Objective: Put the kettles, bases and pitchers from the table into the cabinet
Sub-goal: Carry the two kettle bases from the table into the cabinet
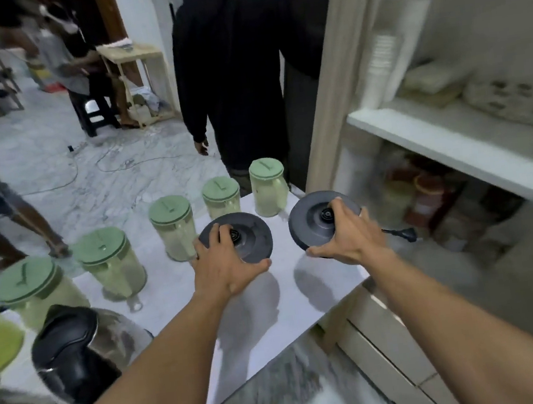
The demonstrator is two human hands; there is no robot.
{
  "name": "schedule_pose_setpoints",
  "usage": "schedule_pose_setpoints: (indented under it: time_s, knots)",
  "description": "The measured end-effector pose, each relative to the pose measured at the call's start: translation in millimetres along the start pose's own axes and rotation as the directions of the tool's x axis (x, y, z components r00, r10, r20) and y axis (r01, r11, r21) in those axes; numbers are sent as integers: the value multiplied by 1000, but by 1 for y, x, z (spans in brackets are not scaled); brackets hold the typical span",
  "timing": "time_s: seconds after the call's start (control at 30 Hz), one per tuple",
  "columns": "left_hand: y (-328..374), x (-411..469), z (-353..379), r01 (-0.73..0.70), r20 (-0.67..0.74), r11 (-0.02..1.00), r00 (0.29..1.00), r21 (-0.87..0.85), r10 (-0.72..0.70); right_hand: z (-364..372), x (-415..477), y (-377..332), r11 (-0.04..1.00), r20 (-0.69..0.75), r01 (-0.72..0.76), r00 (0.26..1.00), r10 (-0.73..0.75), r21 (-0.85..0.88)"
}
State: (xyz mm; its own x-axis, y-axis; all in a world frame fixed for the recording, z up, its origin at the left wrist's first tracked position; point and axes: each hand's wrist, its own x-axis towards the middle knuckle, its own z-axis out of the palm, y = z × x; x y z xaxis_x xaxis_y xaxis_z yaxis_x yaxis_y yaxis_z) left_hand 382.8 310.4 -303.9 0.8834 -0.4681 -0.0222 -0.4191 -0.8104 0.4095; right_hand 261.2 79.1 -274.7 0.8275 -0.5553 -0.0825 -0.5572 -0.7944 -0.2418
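Two dark grey round kettle bases are held above the white table (271, 305). My left hand (224, 264) grips the left base (249, 237) by its near edge. My right hand (346, 235) grips the right base (311, 223), whose cord and plug (400, 234) trail to the right. Several green-lidded pitchers stand in a row along the table's far side, among them one (268, 186) at the far corner and one (172, 226) just left of my left hand. A steel kettle with a black lid (82, 352) sits at the near left.
The open cabinet stands to the right, with a white shelf (453, 148) holding plates and stacked jars below. A person in black (235, 71) stands just beyond the table. Other people, a stool and cables are on the marble floor to the left.
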Motion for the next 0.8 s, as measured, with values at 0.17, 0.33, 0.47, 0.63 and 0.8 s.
schedule_pose_setpoints:
  time_s: [0.17,0.33,0.47,0.63,0.8]
  knots:
    - [25,-14,-51,-138,-28,990,990,-23,137,-60,-60,-6,995,-102,-99,990,95,-31]
    - [55,-30,-96,-330,-81,944,942,-28,327,-117,-134,-7,982,-215,-187,960,178,-19]
    - [89,-46,-118,-468,-91,883,881,-30,464,-152,-196,0,964,-312,-267,914,258,16]
    - [140,-75,-134,-611,-118,785,791,-105,600,-192,-265,17,928,-368,-373,859,356,26]
    - [193,-108,-141,-725,-91,671,687,-152,721,-216,-332,38,874,-429,-485,783,451,36]
